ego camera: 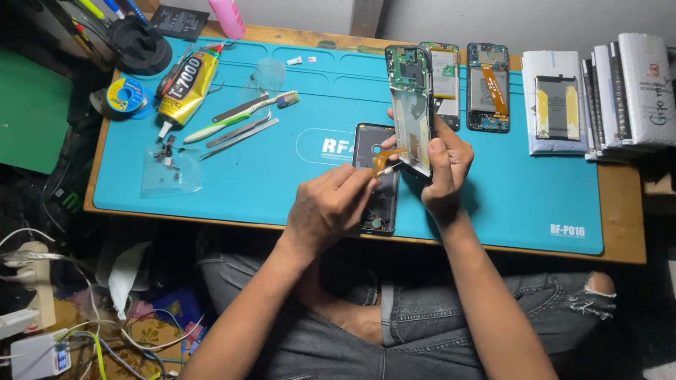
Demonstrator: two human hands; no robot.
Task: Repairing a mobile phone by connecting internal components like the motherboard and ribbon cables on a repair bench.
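Over the middle of the teal mat (282,190), I see the opened phone frame (412,112) held up on edge, tilted, its inner side toward the camera: green board at the top, pale metal plate below, an orange flex strip near the bottom edge. Right hand (445,169) is wrapped around its lower right edge, thumb on the front, fingers behind. Left hand (331,207) has fingers pinched shut on a thin tool (389,169); its light tip sits at the orange flex. Can't tell whether the tip actually touches, too small.

Under both hands lies a dark phone back cover (377,176), flat on the mat, partly covered by the left hand and the frame.

Just behind the frame: two more opened phones (487,88) lying flat, batteries and an orange ribbon showing; the nearer one is half hidden by the frame. Right of them, a white stack with a battery (556,105) on top, then white boxes (630,88) cut by the picture edge.

Far left of the mat: yellow glue tube (184,84), toothbrush (243,116), tweezers (239,134), a clear bag of small parts (169,172), contents unreadable. Solder spool (127,95) sits off the mat corner. Pink bottle (227,17) cut off at top.
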